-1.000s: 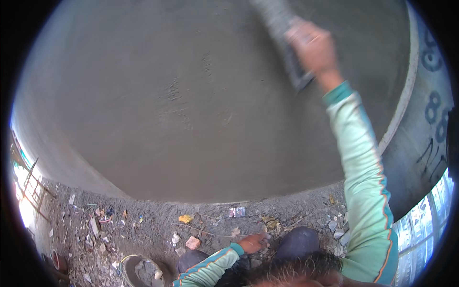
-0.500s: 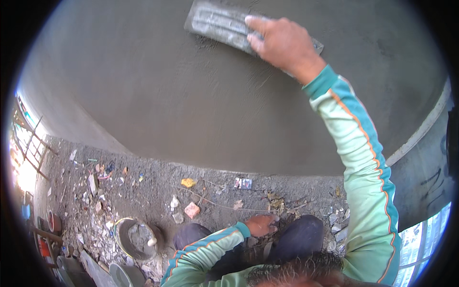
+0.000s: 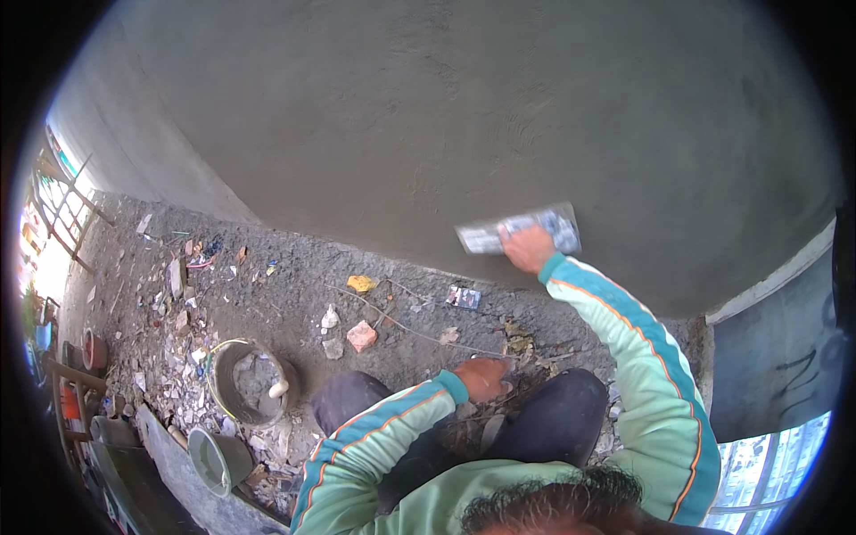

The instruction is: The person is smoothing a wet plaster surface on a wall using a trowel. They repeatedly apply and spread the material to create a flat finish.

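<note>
My right hand (image 3: 528, 248) grips a flat metal float (image 3: 563, 228), which lies against the grey plastered wall (image 3: 428, 107) near its lower part. The plaster is mostly smooth, with faint ridges and marks higher up. Between my knees (image 3: 553, 423) my left hand (image 3: 481, 379) hangs low over the rubble-strewn ground, its fingers curled; what they hold, if anything, is too small to make out.
A bucket (image 3: 223, 374) of grey mix with a pale handle in it stands left. Behind it are a grey-green bucket (image 3: 212, 459), a board (image 3: 168, 446), pots (image 3: 96, 352) and a stick fence (image 3: 62, 205). Debris covers the ground. A recessed panel (image 3: 767, 357) is at right.
My right hand has brought the float down the wall, from high up to near the base. The view has shifted, showing more ground and buckets. My left hand stays low between my knees.
</note>
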